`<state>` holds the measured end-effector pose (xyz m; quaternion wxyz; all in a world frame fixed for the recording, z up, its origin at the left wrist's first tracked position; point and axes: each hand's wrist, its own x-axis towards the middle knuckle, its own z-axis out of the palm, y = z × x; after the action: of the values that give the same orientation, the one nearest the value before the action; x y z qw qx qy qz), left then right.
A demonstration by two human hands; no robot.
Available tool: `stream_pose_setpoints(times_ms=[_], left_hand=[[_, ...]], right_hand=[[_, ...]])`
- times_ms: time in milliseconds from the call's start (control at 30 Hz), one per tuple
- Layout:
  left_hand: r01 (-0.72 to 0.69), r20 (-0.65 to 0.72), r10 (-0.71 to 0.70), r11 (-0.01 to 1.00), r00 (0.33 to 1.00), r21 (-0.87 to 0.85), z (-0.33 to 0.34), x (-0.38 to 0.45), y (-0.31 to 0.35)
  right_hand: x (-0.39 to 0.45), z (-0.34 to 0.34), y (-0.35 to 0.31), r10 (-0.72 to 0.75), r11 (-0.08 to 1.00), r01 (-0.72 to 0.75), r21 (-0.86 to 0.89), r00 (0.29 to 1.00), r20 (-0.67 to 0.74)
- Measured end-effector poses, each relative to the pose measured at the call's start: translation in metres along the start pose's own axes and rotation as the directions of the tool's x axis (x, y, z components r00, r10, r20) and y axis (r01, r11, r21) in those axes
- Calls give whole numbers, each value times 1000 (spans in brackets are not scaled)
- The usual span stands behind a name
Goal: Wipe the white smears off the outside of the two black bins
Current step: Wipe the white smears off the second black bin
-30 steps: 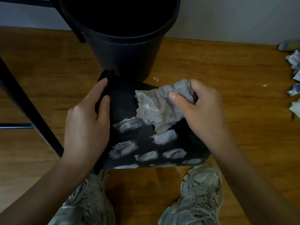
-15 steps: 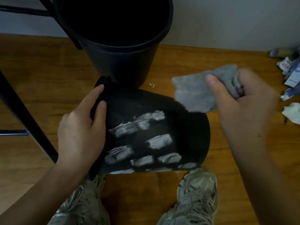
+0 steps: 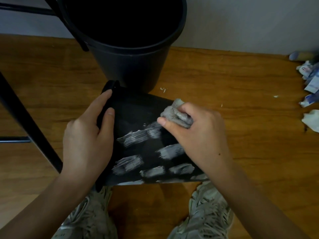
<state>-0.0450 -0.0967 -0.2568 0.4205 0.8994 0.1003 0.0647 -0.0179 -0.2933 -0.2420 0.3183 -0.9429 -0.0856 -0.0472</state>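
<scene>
Gripping hand: left hand (image 3: 88,140) curls its fingers round the rim end of the tipped bin (image 3: 138,116), thumb lying along the side wall.
Wiping hand: right hand (image 3: 195,135) bunches a grey cloth (image 3: 176,114) in curled fingers, pressing it on the bin's upper side, right at the topmost smear.
Tipped bin: lying on its side on the wooden floor (image 3: 241,94), mid-floor, just in front of the person's two pale sneakers (image 3: 203,213).
White smears (image 3: 134,138): several brushy patches across the near half of the wall.
Upright bin (image 3: 131,66): stands at the floor's far edge by the wall, touching the tipped one or very nearly.
Right edge: crumpled packets (image 3: 309,73) with blue and red print, writing too small to read.
</scene>
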Motion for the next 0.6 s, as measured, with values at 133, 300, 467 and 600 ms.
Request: stream_pose_setpoints(times_ms=[133,300,467,600], left_hand=[[7,-12,-7,1000,1000,-2,1,2,-2],[17,-6,-17,999,1000,-37,2,0,-2],[6,-9,-7,999,1000,-40,2,0,-1],[-2,-5,1,998,1000,-70,1,-3,-1]], right_hand=[[2,-2,12,77,997,-78,11,996,42],[11,-1,23,165,899,-261,352,945,281],[10,7,30,126,979,-138,150,988,86],[17,3,27,130,970,-140,200,990,62]])
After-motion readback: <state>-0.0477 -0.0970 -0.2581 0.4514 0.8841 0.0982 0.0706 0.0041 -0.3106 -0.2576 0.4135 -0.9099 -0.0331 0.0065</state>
